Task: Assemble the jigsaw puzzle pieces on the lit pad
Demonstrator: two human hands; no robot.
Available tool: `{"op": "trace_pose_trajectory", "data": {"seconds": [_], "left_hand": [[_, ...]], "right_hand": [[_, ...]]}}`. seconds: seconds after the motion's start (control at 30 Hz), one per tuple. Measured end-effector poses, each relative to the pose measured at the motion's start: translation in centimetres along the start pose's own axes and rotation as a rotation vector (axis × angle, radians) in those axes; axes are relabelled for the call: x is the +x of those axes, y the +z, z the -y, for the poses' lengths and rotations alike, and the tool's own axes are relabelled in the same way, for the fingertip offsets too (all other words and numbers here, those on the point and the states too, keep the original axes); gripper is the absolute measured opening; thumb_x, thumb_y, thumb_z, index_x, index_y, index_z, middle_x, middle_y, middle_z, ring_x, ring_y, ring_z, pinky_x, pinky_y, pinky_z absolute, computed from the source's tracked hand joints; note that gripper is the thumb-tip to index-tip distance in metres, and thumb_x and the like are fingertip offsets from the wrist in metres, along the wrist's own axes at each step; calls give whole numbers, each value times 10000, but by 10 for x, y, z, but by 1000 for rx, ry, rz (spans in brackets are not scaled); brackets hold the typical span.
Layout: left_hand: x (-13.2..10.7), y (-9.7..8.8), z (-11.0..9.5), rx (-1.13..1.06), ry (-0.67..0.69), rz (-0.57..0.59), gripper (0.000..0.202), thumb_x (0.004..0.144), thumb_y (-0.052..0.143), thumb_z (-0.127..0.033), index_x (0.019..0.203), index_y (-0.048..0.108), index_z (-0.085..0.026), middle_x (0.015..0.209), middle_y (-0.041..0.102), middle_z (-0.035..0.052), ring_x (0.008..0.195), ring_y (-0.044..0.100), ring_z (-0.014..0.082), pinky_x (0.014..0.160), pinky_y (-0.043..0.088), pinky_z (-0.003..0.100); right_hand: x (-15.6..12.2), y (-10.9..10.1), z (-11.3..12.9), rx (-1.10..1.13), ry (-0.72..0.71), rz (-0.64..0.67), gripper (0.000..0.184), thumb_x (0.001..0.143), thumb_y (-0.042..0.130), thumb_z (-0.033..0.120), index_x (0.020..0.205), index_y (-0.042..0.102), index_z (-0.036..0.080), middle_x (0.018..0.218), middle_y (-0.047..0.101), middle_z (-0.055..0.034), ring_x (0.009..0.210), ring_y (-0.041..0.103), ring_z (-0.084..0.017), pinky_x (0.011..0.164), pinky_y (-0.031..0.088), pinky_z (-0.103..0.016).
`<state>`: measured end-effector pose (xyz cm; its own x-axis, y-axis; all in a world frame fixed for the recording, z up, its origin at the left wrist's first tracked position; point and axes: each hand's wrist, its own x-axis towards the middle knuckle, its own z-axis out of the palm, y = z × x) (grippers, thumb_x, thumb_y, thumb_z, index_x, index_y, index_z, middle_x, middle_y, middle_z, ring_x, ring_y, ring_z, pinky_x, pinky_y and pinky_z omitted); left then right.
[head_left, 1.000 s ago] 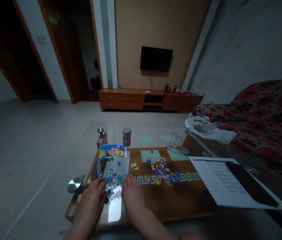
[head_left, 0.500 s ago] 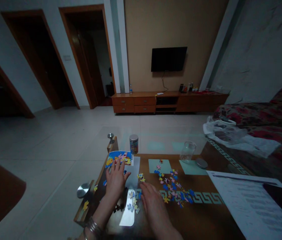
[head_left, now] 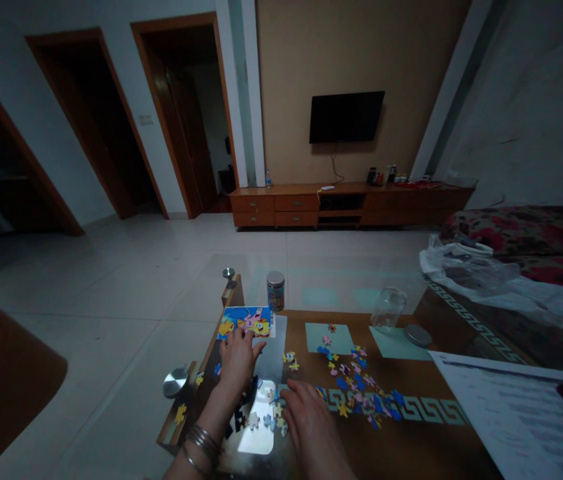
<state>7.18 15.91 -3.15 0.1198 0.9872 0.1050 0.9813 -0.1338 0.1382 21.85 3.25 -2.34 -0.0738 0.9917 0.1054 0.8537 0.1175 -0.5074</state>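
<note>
the tabletop (head_left: pixel 401 453) stretched beneath your left grip (head_left: pixel 236 357) and right grip (head_left: pixel 306 410). a picture card (head_left: pixel 246 320) lay at the left grip's fingertips, which were spread apart. whether the half-curled right grip held anything, i couldn't make out. puzzle pieces (head_left: pixel 268 421) lay just left of it; more pieces (head_left: pixel 358 381) were scattered beyond, to its right.

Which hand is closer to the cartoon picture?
Left. The left hand has its fingertips at the near edge of the cartoon picture; the right hand is farther off, nearer the person and to the right.
</note>
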Motion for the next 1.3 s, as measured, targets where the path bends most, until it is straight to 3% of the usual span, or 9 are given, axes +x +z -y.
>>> {"op": "trace_pose_trajectory", "data": {"seconds": [0.23,0.5,0.67,0.87,1.07,1.23,1.3], "left_hand": [[-3,-9,-6,-54,58,-46,354,917,497,-355,1200,602,-171,1316,537,143,1243,454,298,979,370,457],[-11,-2,-5,-98,82,2,372,908,509,-334,1230,598,-169,1329,554,155,1237,478,327,979,385,517],[-11,-6,-4,-138,87,0,356,911,489,-284,1224,601,-159,1324,569,158,1244,490,303,1008,364,515],[-32,-13,-23,-202,168,-8,347,897,441,-169,1202,606,-154,1330,568,152,1250,500,276,1023,366,490],[-60,5,-30,-312,337,-72,350,869,431,-110,1123,648,-215,1253,623,94,1173,557,241,996,427,419],[-75,32,-22,-339,468,-103,386,839,423,-93,1126,646,-223,1226,643,104,1145,580,258,930,474,430],[-80,47,-21,-356,510,-131,406,808,438,-80,1120,648,-236,1256,636,95,1185,559,259,965,450,438]], "right_hand": [[3,1,5,13,8,25,369,849,482,17,1083,719,177,1190,669,-108,1119,596,-255,970,457,-354],[5,5,10,42,-10,67,372,845,471,7,1066,721,170,1193,669,-97,1112,593,-252,971,447,-344],[4,7,9,38,-26,33,347,837,505,0,1039,723,180,1162,679,-86,1092,601,-240,943,455,-315],[1,12,9,24,-69,-47,284,850,523,39,963,720,209,1087,690,-63,1020,612,-220,886,458,-290],[9,-6,-5,36,-20,-81,308,860,483,42,956,720,213,1043,699,-56,995,611,-212,867,461,-285],[29,-33,-46,-83,182,-141,348,863,431,35,1019,723,144,1081,705,-112,1040,616,-242,949,453,-351],[37,-35,-62,-160,220,-122,373,871,416,45,1101,701,112,1155,686,-140,1117,599,-262,1001,431,-385]]}}
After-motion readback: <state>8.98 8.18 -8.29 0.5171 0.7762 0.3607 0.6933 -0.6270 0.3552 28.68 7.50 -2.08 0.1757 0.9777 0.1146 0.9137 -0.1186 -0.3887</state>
